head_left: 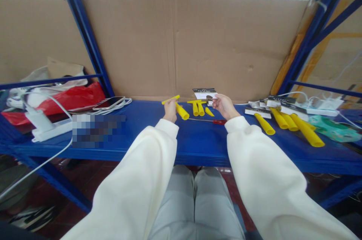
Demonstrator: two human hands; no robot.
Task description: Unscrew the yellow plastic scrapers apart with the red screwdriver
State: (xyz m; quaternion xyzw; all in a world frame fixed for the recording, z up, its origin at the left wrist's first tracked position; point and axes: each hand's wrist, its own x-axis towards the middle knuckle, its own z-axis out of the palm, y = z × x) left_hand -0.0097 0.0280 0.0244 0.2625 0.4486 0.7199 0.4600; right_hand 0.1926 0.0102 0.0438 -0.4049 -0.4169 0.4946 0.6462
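My left hand is closed on a yellow T-shaped tool, whose thick handle points down to the right. In my right hand, the fingers are pinched at the edge of a black-and-white card; a small dark round piece shows beside the fingertips. Between my hands, more yellow T-shaped pieces lie on the blue table, with a small yellow piece next to them. A screwdriver with a red handle lies just in front.
Several yellow handles with cards lie at the right, near a green packet and a power strip. A phone, red bag and white power strip are at the left. Cardboard stands behind.
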